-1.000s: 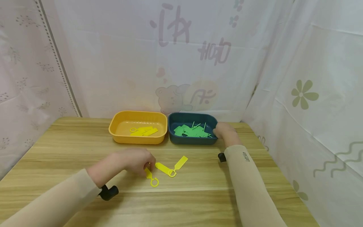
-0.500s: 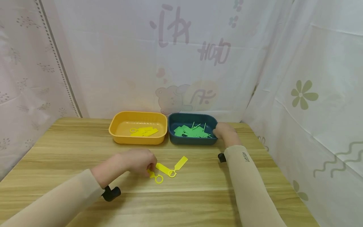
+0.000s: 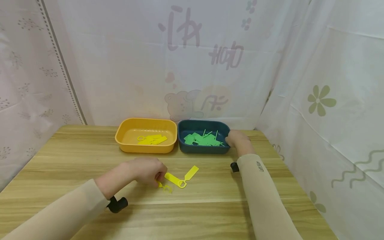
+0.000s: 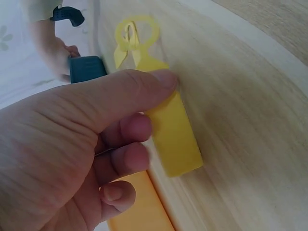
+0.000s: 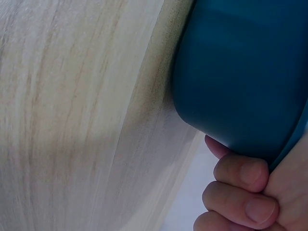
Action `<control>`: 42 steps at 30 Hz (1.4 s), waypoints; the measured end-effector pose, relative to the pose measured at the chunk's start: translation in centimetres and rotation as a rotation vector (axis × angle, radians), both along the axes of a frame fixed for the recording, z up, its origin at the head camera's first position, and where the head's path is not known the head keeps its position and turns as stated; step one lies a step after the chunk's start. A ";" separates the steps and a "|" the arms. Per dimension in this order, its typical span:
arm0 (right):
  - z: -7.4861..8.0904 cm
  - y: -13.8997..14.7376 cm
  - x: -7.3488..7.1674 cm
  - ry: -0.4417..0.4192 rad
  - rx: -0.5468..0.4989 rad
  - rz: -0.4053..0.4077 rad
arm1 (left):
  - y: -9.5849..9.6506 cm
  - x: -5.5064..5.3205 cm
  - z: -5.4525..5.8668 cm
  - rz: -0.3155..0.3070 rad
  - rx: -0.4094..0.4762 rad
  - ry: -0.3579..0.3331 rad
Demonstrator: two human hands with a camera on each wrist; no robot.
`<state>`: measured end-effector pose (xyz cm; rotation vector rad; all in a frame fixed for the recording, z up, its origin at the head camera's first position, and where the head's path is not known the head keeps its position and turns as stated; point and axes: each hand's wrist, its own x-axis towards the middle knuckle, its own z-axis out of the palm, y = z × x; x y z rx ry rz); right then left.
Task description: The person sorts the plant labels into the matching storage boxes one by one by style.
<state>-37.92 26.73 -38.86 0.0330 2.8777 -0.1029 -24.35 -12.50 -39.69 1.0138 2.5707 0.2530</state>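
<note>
In the head view my left hand (image 3: 145,169) is low over the table, left of two flat yellow tags (image 3: 173,179) whose ring ends overlap. It pinches another yellow ring tag (image 4: 175,137) by its flat body, thumb on top, as the left wrist view shows. That tag's ring end points away from the hand and looks blurred in the head view. At the back right, my right hand (image 3: 238,140) grips the right end of a dark teal bin (image 3: 204,149), fingers curled against the end wall. Green tags (image 3: 202,138) lie in this bin.
A yellow-orange bin (image 3: 146,148) stands against the teal bin's left side, with several yellow tags (image 3: 153,139) inside. Both bins are near the wooden table's (image 3: 192,216) back edge. A printed white curtain (image 3: 126,66) hangs behind, and another runs along the right.
My left hand has shifted slightly right with the pinched tag, whose ring has moved up and right towards the two loose tags. The right hand stays on the teal bin.
</note>
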 end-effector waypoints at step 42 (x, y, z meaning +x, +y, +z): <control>0.7 -0.2 0.4 -0.020 -0.015 -0.008 | -5.0 -5.6 8.9 0.338 0.199 0.434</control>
